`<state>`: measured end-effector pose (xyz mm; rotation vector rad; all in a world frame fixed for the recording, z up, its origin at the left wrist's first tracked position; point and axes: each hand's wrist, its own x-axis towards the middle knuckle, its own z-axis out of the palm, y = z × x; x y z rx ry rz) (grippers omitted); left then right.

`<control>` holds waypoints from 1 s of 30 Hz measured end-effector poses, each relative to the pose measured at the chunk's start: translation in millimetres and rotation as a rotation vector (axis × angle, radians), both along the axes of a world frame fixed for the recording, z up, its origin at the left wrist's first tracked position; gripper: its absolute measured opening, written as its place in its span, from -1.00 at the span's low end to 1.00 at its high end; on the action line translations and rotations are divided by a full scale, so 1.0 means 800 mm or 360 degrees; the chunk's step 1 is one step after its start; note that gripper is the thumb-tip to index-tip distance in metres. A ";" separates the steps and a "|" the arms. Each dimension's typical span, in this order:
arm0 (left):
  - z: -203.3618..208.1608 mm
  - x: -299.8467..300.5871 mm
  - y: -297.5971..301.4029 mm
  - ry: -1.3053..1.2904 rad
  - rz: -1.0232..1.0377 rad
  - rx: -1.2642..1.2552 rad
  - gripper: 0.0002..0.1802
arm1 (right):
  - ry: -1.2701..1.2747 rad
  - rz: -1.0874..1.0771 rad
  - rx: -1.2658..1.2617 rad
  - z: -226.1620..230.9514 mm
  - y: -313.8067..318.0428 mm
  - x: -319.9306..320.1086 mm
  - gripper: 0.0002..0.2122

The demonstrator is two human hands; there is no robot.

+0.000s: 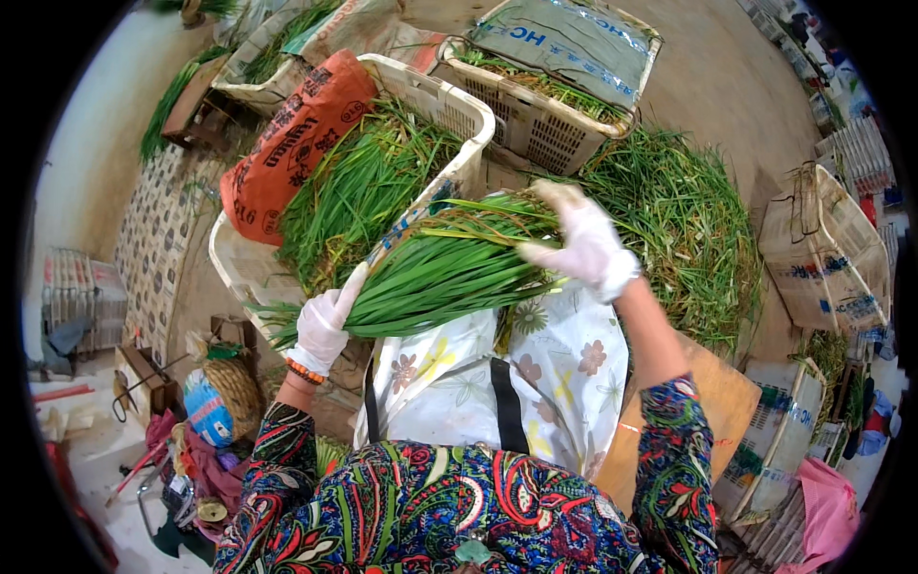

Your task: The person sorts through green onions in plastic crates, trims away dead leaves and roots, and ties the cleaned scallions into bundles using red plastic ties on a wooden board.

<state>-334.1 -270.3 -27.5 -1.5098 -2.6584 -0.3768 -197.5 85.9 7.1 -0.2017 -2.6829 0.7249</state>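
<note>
Head view: my left hand (322, 330), in a thin white glove, is just below nine o'clock from the middle of what I see, its fingers curled round a bunch of long green leaves (449, 282), with the thumb raised across it. Some leaves poke out past my grip toward nine o'clock; the bunch runs through the centre, above my lap, its other end pointing toward two, with yellowish and brown strands along its upper edge. My right hand (583, 239), gloved too, is near two o'clock by that far end; its thumb and fingers are spread apart, and I can't tell whether they touch the strands. At six o'clock a white flowered apron (430, 397) covers my legs. Between ten and eleven, a white plastic basket (435, 99) holds loose greens (368, 182), and an orange sack (301, 143) lies over its side. At one o'clock a second basket (550, 134) holds more greenery under a grey-green sack (559, 53). A large heap of leaves (669, 220) spreads between two and three. At four, a wooden board (703, 402) lies beside my lap; at eight, a round brown bundle (237, 392) partly wrapped in blue and white.
</note>
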 end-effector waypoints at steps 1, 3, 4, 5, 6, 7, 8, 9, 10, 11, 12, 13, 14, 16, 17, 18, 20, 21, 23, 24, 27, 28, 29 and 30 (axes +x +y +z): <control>0.004 -0.001 0.006 0.0017 -0.0026 -0.0007 -0.11 | -0.0100 -0.0026 0.0171 -0.013 -0.013 -0.008 -0.50; 0.008 0.000 0.008 0.0039 -0.0027 -0.0041 -0.13 | -0.0394 -0.0054 -0.0105 -0.035 -0.031 -0.025 -0.62; 0.011 0.000 0.008 0.0049 -0.0026 -0.0056 -0.13 | -0.0384 0.0041 -0.0357 -0.042 -0.029 -0.032 -0.73; 0.012 -0.001 0.009 0.0054 -0.0039 -0.0025 -0.13 | -0.0380 0.0025 -0.0318 -0.047 -0.028 -0.034 -0.77; 0.012 -0.002 0.008 0.0055 -0.0047 0.0003 -0.13 | -0.0380 0.0014 -0.0281 -0.048 -0.033 -0.037 -0.80; 0.012 -0.003 0.007 0.0056 -0.0058 0.0032 -0.13 | -0.0380 0.0000 -0.0244 -0.048 -0.036 -0.039 -0.83; 0.011 -0.003 0.004 0.0032 -0.0042 0.0042 -0.12 | -0.0168 -0.0074 -0.0221 -0.058 -0.037 -0.041 -0.83; 0.009 -0.003 0.001 0.0004 -0.0031 0.0054 -0.11 | -0.0213 -0.0243 -0.0304 -0.052 -0.038 -0.045 -0.82; 0.006 -0.002 -0.001 -0.0024 -0.0021 0.0066 -0.10 | -0.0257 -0.0414 -0.0387 -0.044 -0.039 -0.051 -0.80; 0.004 -0.002 -0.001 -0.0052 -0.0014 0.0096 -0.10 | -0.0300 -0.0587 -0.0469 -0.038 -0.036 -0.055 -0.79; 0.004 -0.001 -0.001 -0.0079 -0.0011 0.0121 -0.09 | -0.0190 -0.0626 -0.0495 -0.036 -0.032 -0.057 -0.78; 0.003 0.000 0.000 -0.0105 -0.0008 0.0146 -0.08 | -0.0086 -0.0758 -0.0533 -0.032 -0.024 -0.057 -0.79; 0.001 0.002 0.000 -0.0137 0.0030 0.0143 -0.10 | 0.0001 -0.0802 -0.0788 -0.026 -0.013 -0.059 -0.77; 0.004 0.006 0.004 -0.0284 0.0065 0.0161 -0.12 | 0.0237 -0.0846 -0.1225 -0.013 0.011 -0.067 -0.76; 0.004 0.008 0.006 -0.0357 0.0086 0.0170 -0.13 | 0.0302 -0.0750 -0.1620 0.000 0.021 -0.066 -0.77; 0.003 0.011 0.005 -0.0448 0.0093 0.0242 -0.14 | 0.0303 -0.0727 -0.1792 0.016 0.024 -0.067 -0.78; 0.000 0.014 0.012 -0.0635 0.0084 0.0401 -0.16 | 0.0353 -0.0717 -0.2044 0.043 0.037 -0.065 -0.79; -0.002 0.013 0.007 -0.0755 0.0118 0.0408 -0.17 | 0.0403 -0.0759 -0.2086 0.056 0.034 -0.068 -0.78; -0.013 0.014 0.011 -0.1015 0.0155 0.0452 -0.18 | 0.0488 -0.0703 -0.2271 0.075 0.047 -0.062 -0.79; -0.013 0.015 0.011 -0.1143 0.0166 0.0518 -0.23 | 0.0534 -0.0761 -0.2307 0.075 0.058 -0.064 -0.80; -0.019 0.018 0.011 -0.1441 0.0141 0.0684 -0.26 | 0.0657 -0.0832 -0.2311 0.085 0.089 -0.051 -0.83; -0.020 0.019 0.020 -0.1207 0.0066 0.0499 -0.27 | 0.0628 -0.0790 -0.2215 0.091 0.099 -0.039 -0.83; -0.020 0.025 0.027 -0.1283 0.0020 0.0514 -0.27 | 0.0718 -0.0578 -0.2486 0.081 0.123 -0.025 -0.82; -0.012 0.030 0.032 -0.1338 -0.0003 0.0526 -0.27 | 0.0684 -0.0681 -0.2443 0.086 0.111 -0.028 -0.83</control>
